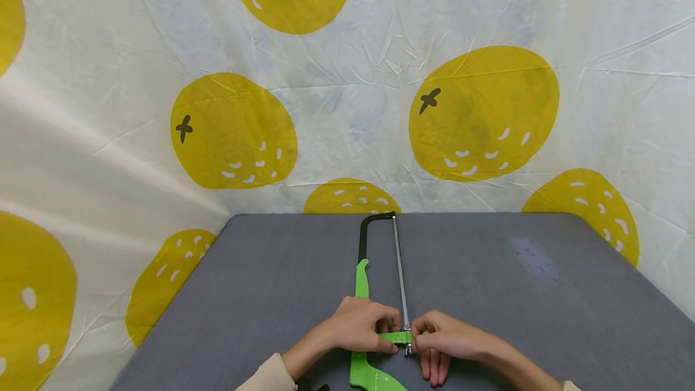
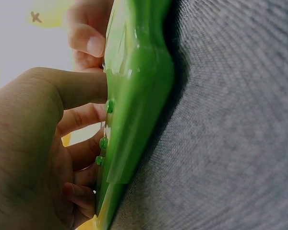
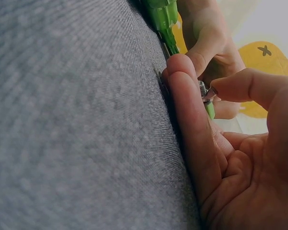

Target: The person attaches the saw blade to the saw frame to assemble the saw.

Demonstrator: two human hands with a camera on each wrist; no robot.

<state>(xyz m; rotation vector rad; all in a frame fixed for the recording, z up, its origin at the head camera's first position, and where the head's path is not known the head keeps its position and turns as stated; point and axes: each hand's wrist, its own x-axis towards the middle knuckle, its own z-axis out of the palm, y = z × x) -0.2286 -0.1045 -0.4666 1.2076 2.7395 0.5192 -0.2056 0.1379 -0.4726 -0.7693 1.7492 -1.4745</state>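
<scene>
A hacksaw (image 1: pixel 362 285) lies flat on the grey table, its black bow (image 1: pixel 364 240) at the far end and its green handle (image 1: pixel 374 377) toward me. Its thin silver blade (image 1: pixel 400 273) runs along the right side. My left hand (image 1: pixel 355 326) grips the green crosspiece (image 1: pixel 399 337) at the blade's near end, thumb and fingers on either side. Against the metal wing nut (image 3: pixel 207 92) there, my right hand (image 1: pixel 453 338) pinches with its thumb and index finger; its other fingers rest on the table. Fingers partly hide the wing nut.
The grey cloth-covered table (image 1: pixel 488 270) extends around the saw. White fabric with yellow fruit shapes (image 1: pixel 483 113) hangs behind and beside it. A small dark object (image 1: pixel 323 387) shows at the bottom edge near the left sleeve.
</scene>
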